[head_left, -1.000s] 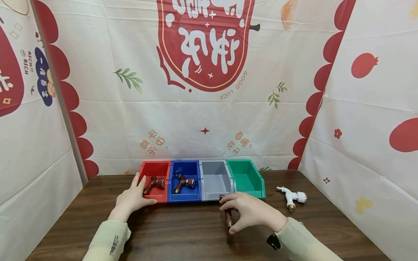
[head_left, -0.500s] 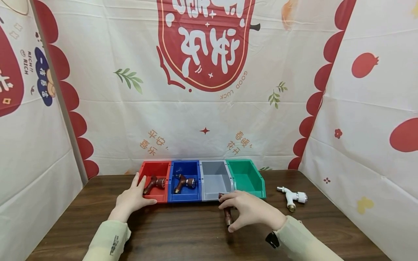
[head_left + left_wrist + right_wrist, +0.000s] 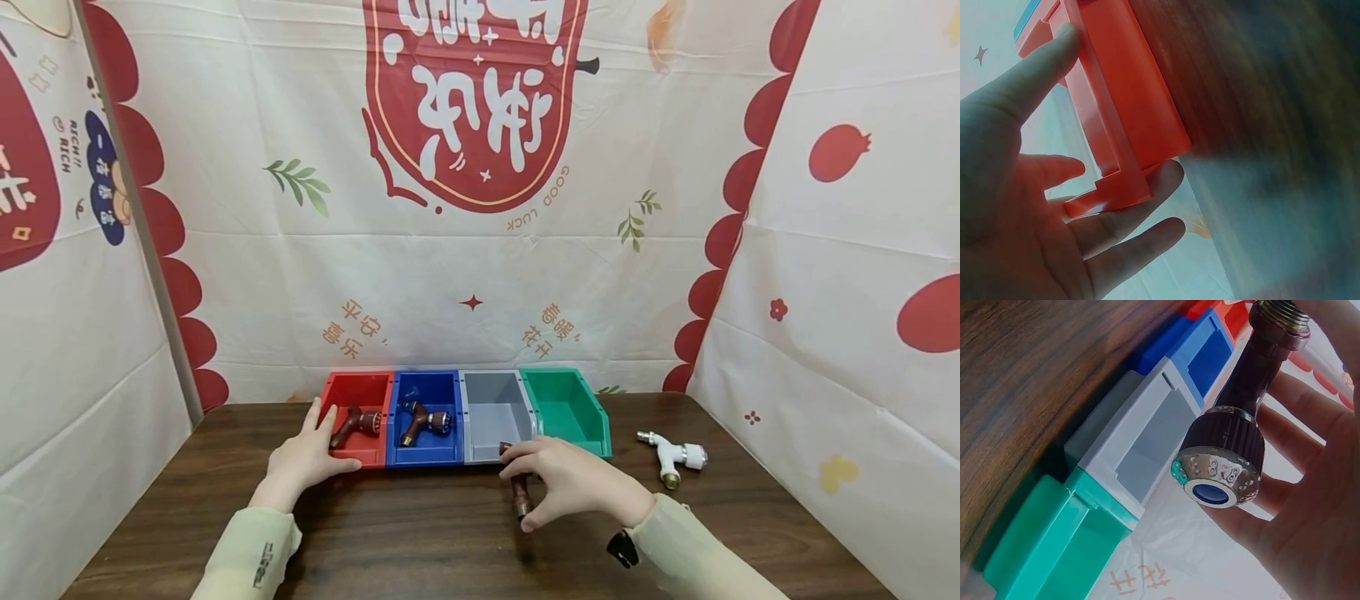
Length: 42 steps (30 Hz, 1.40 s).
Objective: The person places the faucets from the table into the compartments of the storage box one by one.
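Note:
A dark red-brown faucet [image 3: 521, 493] [image 3: 1247, 394] is pinched between the fingers and thumb of my right hand [image 3: 581, 483] [image 3: 1316, 506], just in front of the grey bin [image 3: 498, 452]. My left hand [image 3: 298, 460] [image 3: 1029, 212] rests on the left side and front of the red bin [image 3: 367, 455] [image 3: 1141, 94], fingers spread and thumb at its front edge. One brown faucet [image 3: 357, 423] lies in the red bin and another [image 3: 426, 421] in the blue bin [image 3: 424, 454]. Nothing lies in the grey bin or the green bin [image 3: 570, 408].
A white faucet [image 3: 671, 455] lies on the wooden table [image 3: 405, 533] right of the green bin. The four bins stand side by side near a printed cloth backdrop [image 3: 420, 275], with cloth at both sides too.
My right hand, with the brown faucet in it, has shifted slightly to the left and toward the grey bin. My left hand stays at the red bin.

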Available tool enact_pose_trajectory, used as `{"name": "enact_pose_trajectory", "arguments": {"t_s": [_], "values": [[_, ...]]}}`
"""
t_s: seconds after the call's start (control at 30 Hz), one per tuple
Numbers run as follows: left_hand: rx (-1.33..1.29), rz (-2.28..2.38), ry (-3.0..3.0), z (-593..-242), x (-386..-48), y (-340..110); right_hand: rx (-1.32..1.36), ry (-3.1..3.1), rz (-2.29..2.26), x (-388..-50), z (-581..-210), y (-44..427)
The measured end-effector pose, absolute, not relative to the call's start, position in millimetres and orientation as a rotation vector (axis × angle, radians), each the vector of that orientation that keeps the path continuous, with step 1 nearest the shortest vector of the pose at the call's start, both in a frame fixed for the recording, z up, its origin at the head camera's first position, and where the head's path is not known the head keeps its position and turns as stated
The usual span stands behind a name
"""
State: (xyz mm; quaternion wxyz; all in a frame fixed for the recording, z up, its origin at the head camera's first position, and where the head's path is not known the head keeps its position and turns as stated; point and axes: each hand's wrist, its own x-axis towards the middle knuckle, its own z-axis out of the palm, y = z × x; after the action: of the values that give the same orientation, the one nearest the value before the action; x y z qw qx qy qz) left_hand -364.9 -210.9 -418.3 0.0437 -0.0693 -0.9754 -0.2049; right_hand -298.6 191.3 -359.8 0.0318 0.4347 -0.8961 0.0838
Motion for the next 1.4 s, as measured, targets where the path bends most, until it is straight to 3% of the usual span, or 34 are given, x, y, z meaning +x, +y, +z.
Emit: {"name": "enact_pose_trajectory", "arguments": {"t_s": [1.4], "values": [[-0.211,-0.632,-2.978,-418.5,-364.5,-209.9,1.308,-2.79,0.292,-308.1,-355.5,187.3]]}}
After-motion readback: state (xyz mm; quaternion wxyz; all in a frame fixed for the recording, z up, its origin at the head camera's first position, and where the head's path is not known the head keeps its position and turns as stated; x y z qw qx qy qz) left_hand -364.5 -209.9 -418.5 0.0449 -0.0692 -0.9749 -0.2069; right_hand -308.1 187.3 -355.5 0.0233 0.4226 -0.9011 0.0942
